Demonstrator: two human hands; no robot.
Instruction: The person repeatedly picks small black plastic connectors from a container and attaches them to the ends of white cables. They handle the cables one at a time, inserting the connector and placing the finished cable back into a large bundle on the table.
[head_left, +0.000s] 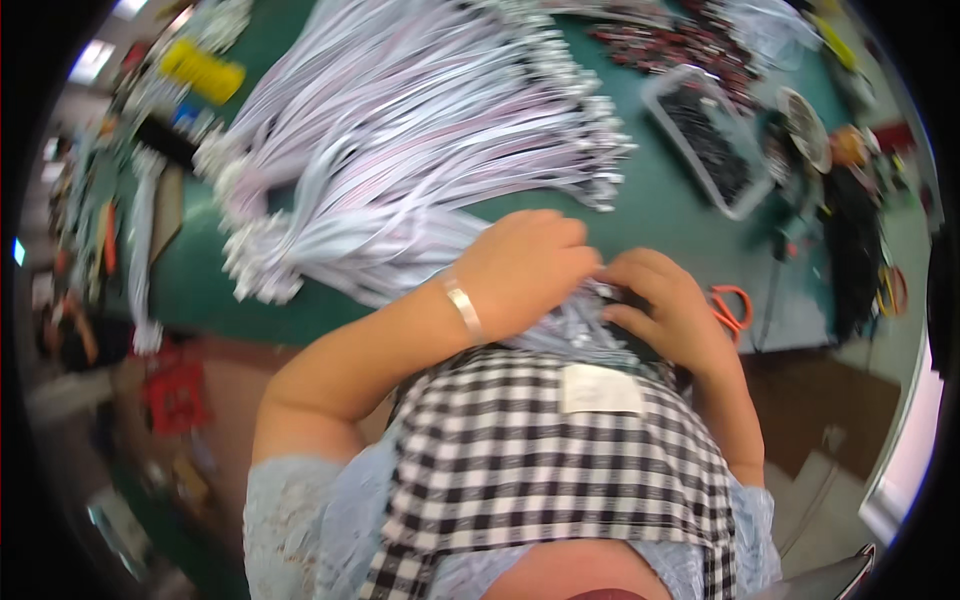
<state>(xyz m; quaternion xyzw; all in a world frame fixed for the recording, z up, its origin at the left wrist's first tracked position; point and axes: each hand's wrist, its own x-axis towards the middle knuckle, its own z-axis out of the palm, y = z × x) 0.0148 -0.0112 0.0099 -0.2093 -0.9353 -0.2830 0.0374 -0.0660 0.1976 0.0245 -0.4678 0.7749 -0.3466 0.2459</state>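
A large spread of white flat cables (430, 130), with white connectors at both ends, covers the middle of the green table (225, 312). At the near edge, my left hand (528, 268) curls closed over a smaller bundle of cables (575, 332) in front of my checked apron. My right hand (668, 305) meets it from the right, thumb and fingers bent towards a small white connector (603, 290) between the two hands. The fingertips of my left hand are partly hidden, and the exact grip on single cables is too small to make out.
A clear plastic box (740, 212) of small black parts stands at the right, with dark red parts (680, 45) behind it. Orange-handled scissors (733, 310) lie beside my right hand. A yellow spool (202, 70) sits far left. A red stool (175, 393) stands on the floor.
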